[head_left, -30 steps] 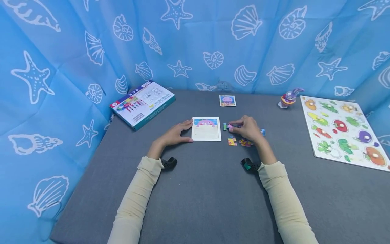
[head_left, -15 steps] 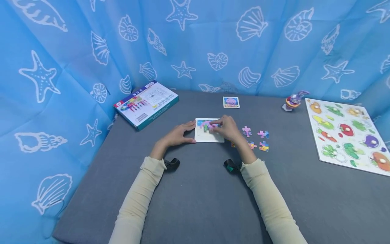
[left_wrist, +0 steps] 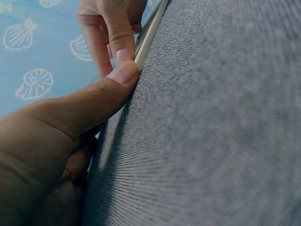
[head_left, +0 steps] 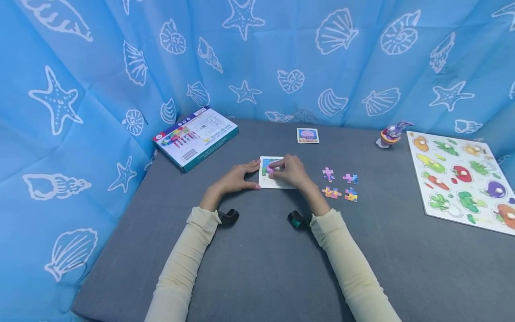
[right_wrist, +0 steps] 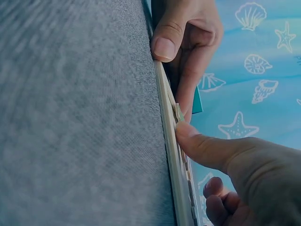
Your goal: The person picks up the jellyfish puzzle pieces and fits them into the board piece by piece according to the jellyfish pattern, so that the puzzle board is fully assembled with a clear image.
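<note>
A small square puzzle tray [head_left: 277, 184] with a white rim lies flat on the grey table. My left hand [head_left: 237, 178] rests at its left edge, thumb and extended fingers touching the rim. Over the tray, my right hand [head_left: 294, 172] pinches a jigsaw piece [right_wrist: 178, 112] between thumb and fingers. This piece sits slightly tilted at the tray's surface in the right wrist view. My right fingers hide much of the picture in the tray. To the right lie several loose jigsaw pieces [head_left: 331, 192], pink, yellow and blue.
Behind the tray lies a small picture card [head_left: 307, 135] of a pink creature. A boxed set [head_left: 196, 137] stands back left. Toward the right are a small purple figurine [head_left: 392, 134] and a vegetable peg board [head_left: 462, 179]. A blue shell-print curtain [head_left: 257, 58] closes the back.
My right hand has picked up a green and pink jigsaw piece from the loose ones and carried it left onto the tray. My left hand stays at the tray's edge.
</note>
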Motion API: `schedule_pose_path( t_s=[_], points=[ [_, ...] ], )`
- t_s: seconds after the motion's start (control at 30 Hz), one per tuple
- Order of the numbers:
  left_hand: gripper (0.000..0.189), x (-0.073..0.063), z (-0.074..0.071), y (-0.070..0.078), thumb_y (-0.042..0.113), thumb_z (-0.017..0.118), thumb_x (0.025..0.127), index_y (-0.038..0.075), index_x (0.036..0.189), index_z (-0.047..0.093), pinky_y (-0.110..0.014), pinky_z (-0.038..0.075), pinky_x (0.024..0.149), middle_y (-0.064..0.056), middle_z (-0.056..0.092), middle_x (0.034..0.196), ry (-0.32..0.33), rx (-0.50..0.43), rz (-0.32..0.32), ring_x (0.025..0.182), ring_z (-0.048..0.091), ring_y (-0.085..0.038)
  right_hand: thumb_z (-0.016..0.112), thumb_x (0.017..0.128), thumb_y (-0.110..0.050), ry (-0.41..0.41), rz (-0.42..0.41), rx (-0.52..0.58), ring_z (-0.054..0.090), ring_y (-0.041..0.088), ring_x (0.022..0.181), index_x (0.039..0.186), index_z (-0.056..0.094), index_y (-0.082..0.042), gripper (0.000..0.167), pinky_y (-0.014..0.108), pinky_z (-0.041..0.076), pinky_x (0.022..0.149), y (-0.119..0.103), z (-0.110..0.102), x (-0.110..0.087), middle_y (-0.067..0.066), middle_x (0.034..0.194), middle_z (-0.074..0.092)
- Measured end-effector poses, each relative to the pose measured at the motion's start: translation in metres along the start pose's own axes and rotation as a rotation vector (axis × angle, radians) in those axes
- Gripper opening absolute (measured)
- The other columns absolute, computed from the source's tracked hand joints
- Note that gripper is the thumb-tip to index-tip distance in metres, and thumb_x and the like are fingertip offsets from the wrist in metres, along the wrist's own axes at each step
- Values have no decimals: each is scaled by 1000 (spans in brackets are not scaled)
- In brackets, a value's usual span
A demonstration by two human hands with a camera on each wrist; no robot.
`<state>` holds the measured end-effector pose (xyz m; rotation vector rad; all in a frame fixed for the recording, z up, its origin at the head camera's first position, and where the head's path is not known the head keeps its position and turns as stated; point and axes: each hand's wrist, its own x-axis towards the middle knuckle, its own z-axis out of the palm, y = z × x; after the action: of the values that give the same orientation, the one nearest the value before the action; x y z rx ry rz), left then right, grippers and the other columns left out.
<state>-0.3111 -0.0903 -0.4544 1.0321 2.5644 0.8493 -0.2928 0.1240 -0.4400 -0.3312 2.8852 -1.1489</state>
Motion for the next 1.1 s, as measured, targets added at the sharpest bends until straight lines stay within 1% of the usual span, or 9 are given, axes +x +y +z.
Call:
schedule_pose_path(
  t_s=[0.1,0.17,0.27,0.37,0.43,0.57,0.7,0.93,1.1],
  points=[
    [76,0,0,-1,36,70,80,7,141,34,-46,18,114,-6,27,151,1,0,4,140,23,-23,78,73,-18,5,-10,0,34,17,65,103,72,-8,32,27,28,58,0,1,0,9,72,51],
    [76,-1,0,-1,36,70,80,7,141,34,-45,19,114,-6,27,150,4,-1,8,140,24,-23,76,75,-17,10,-37,-4,35,17,65,103,71,-8,30,28,28,58,0,2,1,10,74,52],
    [76,-1,0,-1,35,70,80,6,141,34,-45,20,114,-7,27,150,8,-10,15,140,24,-24,73,78,-20,-2,-93,-50,37,18,67,104,71,-11,28,29,27,61,0,4,3,11,79,54],
    [76,-1,-1,-1,34,70,80,6,141,34,-44,20,114,-7,27,150,7,-18,16,140,24,-24,70,81,-23,-13,-136,-106,40,20,72,106,70,-14,27,33,29,65,2,7,5,12,82,54],
    [76,0,-1,-1,35,70,80,6,141,34,-44,20,114,-7,27,150,6,-20,16,140,24,-24,70,81,-25,-17,-130,-128,43,21,75,106,70,-16,26,36,31,68,2,7,5,11,84,54],
    [76,1,0,-1,35,69,81,7,141,34,-43,20,114,-6,27,151,5,-20,14,140,23,-23,71,80,-26,-12,-89,-131,47,27,81,104,70,-15,27,43,34,73,2,7,5,14,87,55],
    [75,1,0,-2,35,70,81,6,141,34,-43,20,114,-6,27,150,5,-19,20,140,23,-23,72,79,-25,-12,-79,-144,48,28,82,104,70,-14,27,43,35,72,1,6,4,15,88,56],
    [75,1,0,-1,34,69,81,6,140,35,-44,21,113,-6,27,151,-3,-9,15,140,23,-22,70,81,-25,-50,-162,-200,49,25,80,107,69,-14,29,39,34,68,1,5,2,12,88,58],
    [74,0,-1,-1,34,69,81,6,140,35,-44,21,113,-7,26,151,-1,-8,11,140,23,-23,71,80,-24,-65,-202,-203,50,23,77,105,70,-12,27,36,33,65,0,3,3,11,86,60]
  ],
)
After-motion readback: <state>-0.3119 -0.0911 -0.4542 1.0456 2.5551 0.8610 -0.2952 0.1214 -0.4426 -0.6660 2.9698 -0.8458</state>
